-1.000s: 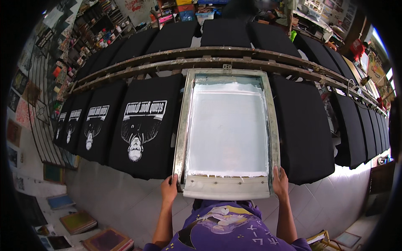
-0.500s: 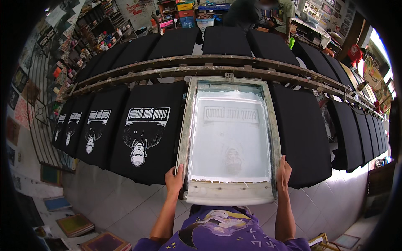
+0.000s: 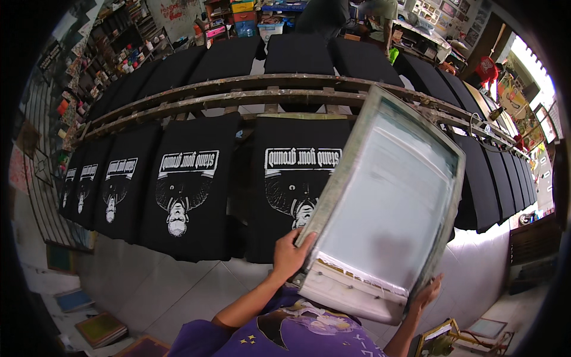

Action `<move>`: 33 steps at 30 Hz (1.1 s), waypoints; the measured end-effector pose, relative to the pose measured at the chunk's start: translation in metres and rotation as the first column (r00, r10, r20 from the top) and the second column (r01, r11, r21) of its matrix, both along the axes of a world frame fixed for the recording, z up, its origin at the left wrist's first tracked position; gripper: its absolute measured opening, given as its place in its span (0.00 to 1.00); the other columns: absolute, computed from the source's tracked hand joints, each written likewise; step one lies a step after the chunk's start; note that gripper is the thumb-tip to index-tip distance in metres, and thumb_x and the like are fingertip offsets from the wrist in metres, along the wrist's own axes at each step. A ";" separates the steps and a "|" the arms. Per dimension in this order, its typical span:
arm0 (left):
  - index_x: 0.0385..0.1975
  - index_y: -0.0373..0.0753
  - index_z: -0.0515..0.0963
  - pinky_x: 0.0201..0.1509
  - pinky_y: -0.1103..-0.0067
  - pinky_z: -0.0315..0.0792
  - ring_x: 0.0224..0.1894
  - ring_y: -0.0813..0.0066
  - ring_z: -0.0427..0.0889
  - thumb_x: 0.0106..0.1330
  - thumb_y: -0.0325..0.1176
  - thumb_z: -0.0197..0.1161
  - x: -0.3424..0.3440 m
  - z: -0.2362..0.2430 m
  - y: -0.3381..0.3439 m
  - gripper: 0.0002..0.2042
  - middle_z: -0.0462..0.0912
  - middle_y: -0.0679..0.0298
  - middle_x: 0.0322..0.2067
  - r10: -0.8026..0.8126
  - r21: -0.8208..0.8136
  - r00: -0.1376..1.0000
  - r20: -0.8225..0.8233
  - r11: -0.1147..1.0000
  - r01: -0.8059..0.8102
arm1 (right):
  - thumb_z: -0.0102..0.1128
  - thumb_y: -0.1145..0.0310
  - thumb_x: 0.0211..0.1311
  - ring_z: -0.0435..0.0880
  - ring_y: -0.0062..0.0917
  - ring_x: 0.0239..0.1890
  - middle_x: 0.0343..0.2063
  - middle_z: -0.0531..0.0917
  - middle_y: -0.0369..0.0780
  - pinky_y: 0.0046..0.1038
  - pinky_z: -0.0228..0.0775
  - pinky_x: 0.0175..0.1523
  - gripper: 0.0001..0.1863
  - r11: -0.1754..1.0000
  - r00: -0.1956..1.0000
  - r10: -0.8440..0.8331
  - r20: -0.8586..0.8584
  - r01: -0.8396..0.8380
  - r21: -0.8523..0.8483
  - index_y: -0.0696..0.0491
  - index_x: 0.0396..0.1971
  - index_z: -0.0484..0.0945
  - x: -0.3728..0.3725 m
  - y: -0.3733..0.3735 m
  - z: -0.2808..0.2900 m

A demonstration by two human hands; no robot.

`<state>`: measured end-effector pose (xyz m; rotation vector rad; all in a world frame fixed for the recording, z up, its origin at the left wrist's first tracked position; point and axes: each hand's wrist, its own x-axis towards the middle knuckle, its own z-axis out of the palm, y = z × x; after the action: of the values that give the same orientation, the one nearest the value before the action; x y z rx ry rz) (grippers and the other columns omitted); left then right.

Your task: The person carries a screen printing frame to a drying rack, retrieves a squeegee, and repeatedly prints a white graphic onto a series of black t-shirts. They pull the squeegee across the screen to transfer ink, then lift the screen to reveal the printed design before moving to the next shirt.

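Both hands carry a framed printing screen [image 3: 386, 202], tilted and raised over the row of black shirts. White ink coats its mesh, thickest along the near end. My left hand [image 3: 291, 257] grips the left side of the frame near its lower corner. Around the lower right side, my right hand [image 3: 426, 291] holds on, its fingers partly hidden by the frame. Left of the screen lies a black shirt [image 3: 279, 134] with a white lettered banner and an upside-down portrait; the screen covers part of that print. Beside it is another printed black shirt [image 3: 196, 134].
Wooden rails [image 3: 250, 89] run across behind the near shirts. A far row of black shirts [image 3: 297, 55] lies beyond them, with another person [image 3: 324, 18] behind. More black shirts [image 3: 482, 184] stretch right. Framed screens [image 3: 101, 329] stand on the floor at lower left.
The screen has been lifted off the shirt, moved right and turned clockwise, uncovering a white print. Both hands moved right with it. The view has shifted slightly.
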<state>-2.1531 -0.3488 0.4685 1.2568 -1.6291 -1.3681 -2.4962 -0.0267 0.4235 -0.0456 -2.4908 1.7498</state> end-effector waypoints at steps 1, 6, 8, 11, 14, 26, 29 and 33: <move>0.47 0.33 0.85 0.42 0.73 0.80 0.37 0.64 0.91 0.70 0.46 0.69 -0.017 0.000 0.009 0.20 0.90 0.49 0.36 -0.046 0.025 0.999 -0.002 0.999 0.046 | 0.48 0.36 0.75 0.77 0.28 0.46 0.43 0.79 0.42 0.30 0.68 0.56 0.38 0.999 1.000 -0.015 0.019 0.014 0.038 0.64 0.48 0.78 -0.007 0.027 0.004; 0.46 0.32 0.85 0.46 0.68 0.80 0.41 0.51 0.90 0.69 0.52 0.68 -0.098 -0.011 0.062 0.24 0.89 0.47 0.38 -0.163 -0.050 0.986 0.022 0.985 0.164 | 0.48 0.30 0.72 0.76 0.35 0.60 0.58 0.79 0.51 0.33 0.63 0.68 0.50 0.983 0.993 -0.114 0.022 0.109 0.144 0.69 0.64 0.72 -0.051 0.137 -0.007; 0.46 0.32 0.85 0.47 0.68 0.80 0.41 0.51 0.90 0.69 0.52 0.68 -0.136 -0.015 0.089 0.24 0.89 0.47 0.38 -0.187 -0.050 0.981 0.056 0.981 0.189 | 0.50 0.29 0.71 0.75 0.37 0.64 0.62 0.77 0.52 0.34 0.61 0.71 0.52 0.980 0.986 -0.155 0.057 0.147 0.135 0.69 0.69 0.68 -0.074 0.169 -0.007; 0.43 0.32 0.86 0.45 0.69 0.80 0.41 0.54 0.90 0.68 0.51 0.69 -0.183 -0.027 0.123 0.23 0.90 0.48 0.37 -0.169 -0.080 0.982 0.079 0.981 0.175 | 0.53 0.30 0.70 0.80 0.31 0.47 0.45 0.83 0.45 0.30 0.69 0.57 0.46 0.980 0.982 -0.189 -0.008 0.189 0.062 0.67 0.53 0.80 -0.106 0.184 -0.003; 0.43 0.33 0.87 0.44 0.72 0.80 0.38 0.60 0.91 0.68 0.50 0.70 -0.216 -0.036 0.149 0.22 0.90 0.50 0.35 -0.171 0.018 0.979 0.115 0.985 0.170 | 0.53 0.31 0.71 0.61 0.22 0.31 0.29 0.64 0.33 0.28 0.55 0.38 0.35 0.959 0.969 -0.235 -0.077 0.244 0.144 0.54 0.31 0.68 -0.161 0.203 -0.020; 0.42 0.28 0.86 0.40 0.76 0.75 0.33 0.77 0.84 0.73 0.47 0.66 -0.222 -0.074 0.168 0.22 0.90 0.57 0.30 0.355 -0.014 0.922 0.152 0.934 -0.357 | 0.54 0.40 0.75 0.77 0.24 0.35 0.31 0.81 0.42 0.29 0.68 0.42 0.34 0.925 0.925 0.362 0.113 -0.372 0.081 0.64 0.40 0.81 -0.278 0.049 0.019; 0.40 0.26 0.86 0.38 0.77 0.74 0.30 0.79 0.81 0.73 0.46 0.67 -0.229 -0.076 0.160 0.22 0.88 0.59 0.27 0.423 -0.011 0.892 0.160 0.904 -0.427 | 0.54 0.40 0.74 0.85 0.30 0.38 0.34 0.88 0.50 0.32 0.74 0.47 0.36 0.874 0.888 0.437 0.147 -0.457 0.165 0.66 0.45 0.83 -0.307 0.006 0.012; 0.38 0.26 0.85 0.37 0.76 0.73 0.30 0.81 0.76 0.72 0.44 0.68 -0.243 -0.073 0.148 0.20 0.86 0.61 0.26 0.413 0.033 0.899 0.150 0.906 -0.422 | 0.55 0.35 0.71 0.86 0.35 0.39 0.34 0.87 0.52 0.37 0.75 0.51 0.39 0.842 0.875 0.462 0.142 -0.484 0.239 0.66 0.43 0.84 -0.333 -0.040 0.009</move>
<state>-2.3959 -0.2011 0.3956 1.6602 -1.3045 -1.0897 -2.8287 -0.0669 0.4322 0.5849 -2.9636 1.5452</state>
